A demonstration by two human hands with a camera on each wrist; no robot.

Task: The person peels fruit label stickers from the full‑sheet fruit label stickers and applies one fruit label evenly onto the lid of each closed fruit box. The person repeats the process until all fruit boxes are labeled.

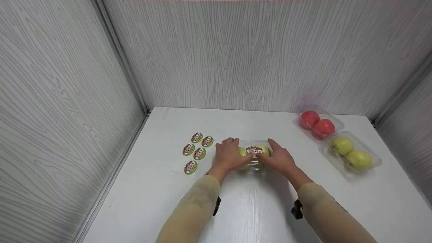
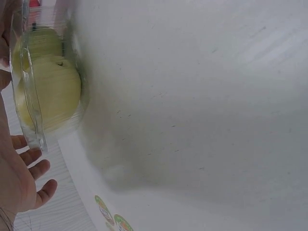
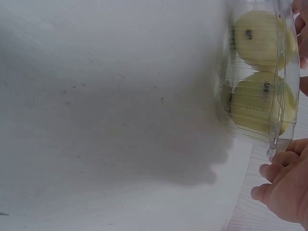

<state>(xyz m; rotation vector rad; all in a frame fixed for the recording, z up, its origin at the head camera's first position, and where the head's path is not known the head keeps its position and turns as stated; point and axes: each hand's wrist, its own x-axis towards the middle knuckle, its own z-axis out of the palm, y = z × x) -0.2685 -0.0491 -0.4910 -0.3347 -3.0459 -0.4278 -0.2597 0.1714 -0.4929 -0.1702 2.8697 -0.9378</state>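
A clear plastic clamshell box with two yellow-green fruits, apple-like in shape, stands at the middle of the table. An oval fruit sticker lies on its lid. My left hand grips the box's left side, and my right hand grips its right side. Both thumbs meet on the lid, pressing at the sticker's near edge. In the left wrist view, fingertips touch the lid's rim beside a yellow-green fruit. Fingers bend at the box's corner in the right wrist view.
Several loose oval stickers lie left of the box. At the right stand a clear box with two red fruits and another with two yellow-green fruits. Grey wood-grain panels bound the white table.
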